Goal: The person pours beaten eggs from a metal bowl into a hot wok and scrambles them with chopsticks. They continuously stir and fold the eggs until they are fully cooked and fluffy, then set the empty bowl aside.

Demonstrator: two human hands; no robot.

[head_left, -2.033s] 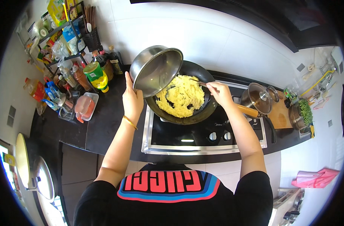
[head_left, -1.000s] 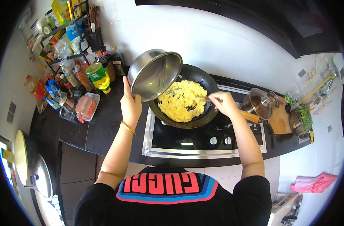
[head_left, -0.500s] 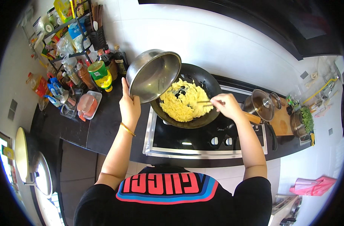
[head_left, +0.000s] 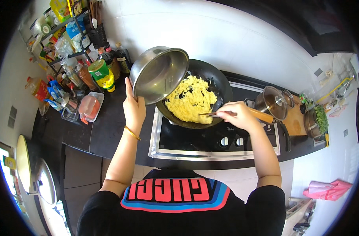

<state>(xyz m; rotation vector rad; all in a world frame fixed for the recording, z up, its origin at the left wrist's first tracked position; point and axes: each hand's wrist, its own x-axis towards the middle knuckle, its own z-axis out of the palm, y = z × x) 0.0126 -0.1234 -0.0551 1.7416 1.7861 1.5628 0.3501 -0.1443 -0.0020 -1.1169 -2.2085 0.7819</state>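
My left hand (head_left: 134, 107) is closed on the rim of a steel bowl (head_left: 158, 74), which is tilted on its side over the left part of a dark wok (head_left: 222, 88). Yellow scrambled eggs (head_left: 190, 100) lie in the wok, spread over its left and near side. In my right hand (head_left: 239, 115) is a pair of chopsticks (head_left: 213, 115), gripped near one end, their tips in the eggs at the wok's near edge. The wok sits on a black gas stove (head_left: 195, 143); its wooden handle (head_left: 262, 115) points right, behind my right hand.
Right of the wok stands a glass-lidded pot (head_left: 270, 103), then a wooden cutting board (head_left: 296, 120) and a pot with green vegetables (head_left: 321, 120). Bottles (head_left: 102, 74) and a spice rack (head_left: 65, 41) crowd the left, near a red-lidded container (head_left: 90, 107).
My right hand has moved slightly down and right with the chopsticks, and the eggs have been pushed toward the wok's near left side. The bowl stays tilted in my left hand.
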